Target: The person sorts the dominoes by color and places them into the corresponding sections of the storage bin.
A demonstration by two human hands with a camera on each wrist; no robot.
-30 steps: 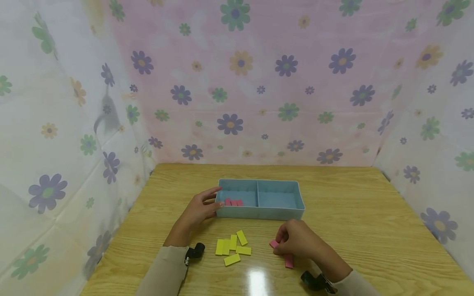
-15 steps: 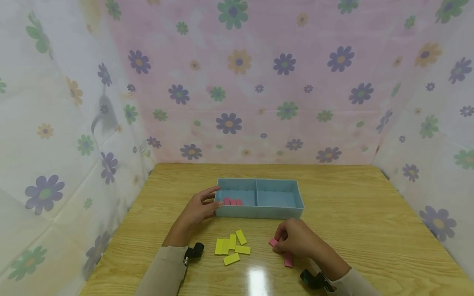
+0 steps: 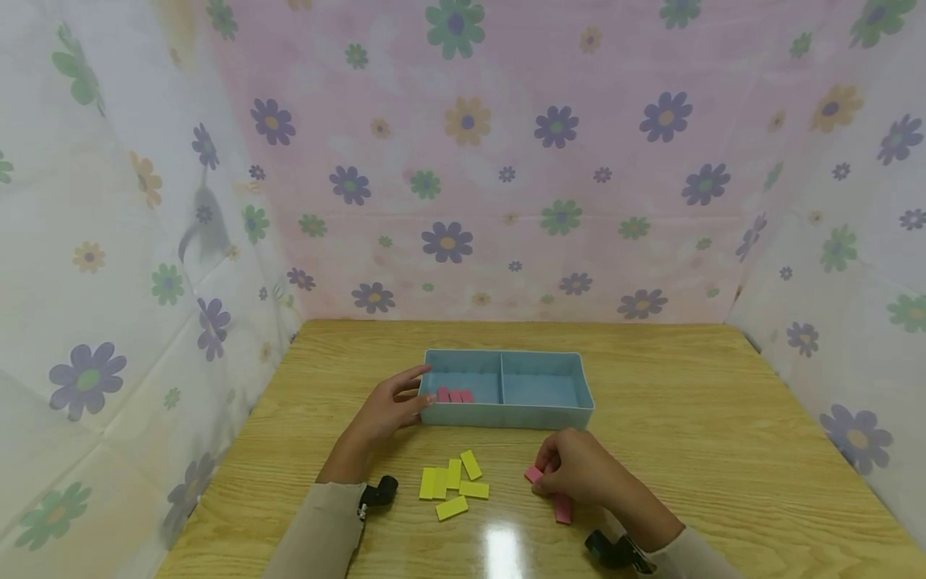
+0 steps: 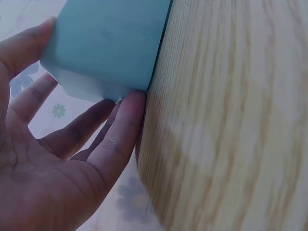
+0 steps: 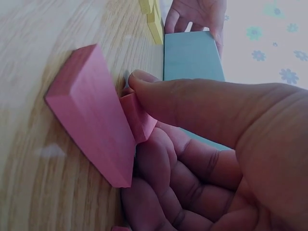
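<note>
A light blue box (image 3: 506, 416) with two compartments stands on the wooden table. At its left end rests my left hand (image 3: 391, 406), thumb and fingers fairly straight against the corner and end wall; the left wrist view shows the fingertips touching the box (image 4: 108, 41). My right hand (image 3: 582, 466) pinches a small pink block (image 5: 139, 115) low over the table, in front of the box's right half. Partly under that hand lies a second pink block (image 3: 563, 508). Inside the left compartment, pink blocks (image 3: 456, 396) lean along the near wall.
Several yellow blocks (image 3: 452, 507) lie loosely grouped between the hands, some edge to edge. The box's right compartment (image 3: 546, 389) shows its bare floor. Flower-patterned cloth (image 3: 506, 265) hangs behind the table (image 3: 694, 402) and along both sides.
</note>
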